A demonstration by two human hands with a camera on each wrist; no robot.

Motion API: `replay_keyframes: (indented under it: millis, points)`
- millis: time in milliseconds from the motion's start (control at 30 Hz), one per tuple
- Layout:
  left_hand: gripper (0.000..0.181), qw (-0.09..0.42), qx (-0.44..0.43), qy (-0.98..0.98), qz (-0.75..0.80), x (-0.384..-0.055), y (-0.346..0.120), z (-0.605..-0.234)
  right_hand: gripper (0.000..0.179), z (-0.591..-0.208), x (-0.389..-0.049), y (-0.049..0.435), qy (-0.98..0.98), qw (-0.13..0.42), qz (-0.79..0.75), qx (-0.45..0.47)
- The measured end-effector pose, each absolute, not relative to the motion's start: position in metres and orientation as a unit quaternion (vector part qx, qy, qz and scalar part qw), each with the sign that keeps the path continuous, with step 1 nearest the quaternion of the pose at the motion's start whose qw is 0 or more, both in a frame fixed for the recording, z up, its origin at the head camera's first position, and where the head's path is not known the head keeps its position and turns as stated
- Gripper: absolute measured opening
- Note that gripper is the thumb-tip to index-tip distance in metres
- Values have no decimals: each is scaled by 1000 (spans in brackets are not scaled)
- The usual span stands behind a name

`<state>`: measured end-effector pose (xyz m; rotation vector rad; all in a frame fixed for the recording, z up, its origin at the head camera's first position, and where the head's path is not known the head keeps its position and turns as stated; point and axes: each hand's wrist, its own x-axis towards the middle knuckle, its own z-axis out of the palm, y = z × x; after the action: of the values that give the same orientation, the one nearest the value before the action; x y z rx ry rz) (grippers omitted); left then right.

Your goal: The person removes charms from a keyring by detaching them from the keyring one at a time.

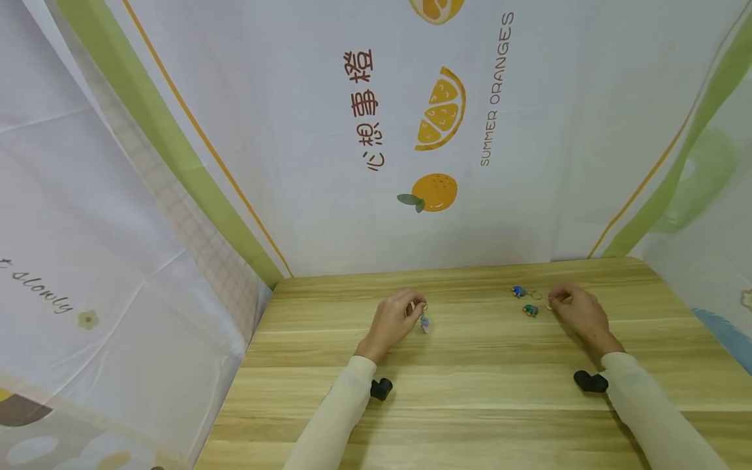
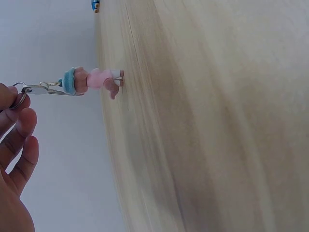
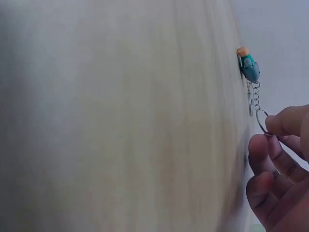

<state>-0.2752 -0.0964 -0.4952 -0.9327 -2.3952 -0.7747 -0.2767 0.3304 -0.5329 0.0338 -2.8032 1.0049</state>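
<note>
My left hand (image 1: pixel 392 320) pinches the metal ring of a figurine keychain (image 1: pixel 425 323). In the left wrist view this keychain (image 2: pixel 96 79) carries a small doll with a pale blue hat and pink body, hanging with its feet at or close to the tabletop. Over on the right, thumb and fingertips of my right hand (image 1: pixel 581 316) pinch the ring of a green figurine keychain (image 1: pixel 531 311). Its figure lies on the table, with a short chain up to the ring. A blue figurine keychain (image 1: pixel 518 292) lies just behind it, its ring toward my right hand.
The wooden table (image 1: pixel 470 405) ends at the back against a white cloth (image 1: pixel 317 196) printed with oranges. Cloth hangs at both sides too. A black wrist device (image 1: pixel 590 381) sits at the right cuff, another black device (image 1: pixel 382 390) at the left.
</note>
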Motion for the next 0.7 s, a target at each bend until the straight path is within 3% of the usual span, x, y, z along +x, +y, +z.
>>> replay_keyframes:
  millis: [700]
  points:
    - [4,226,-336,-868,-287,-273,-97,-494,23,-535,-278,328,-944,62,323,14]
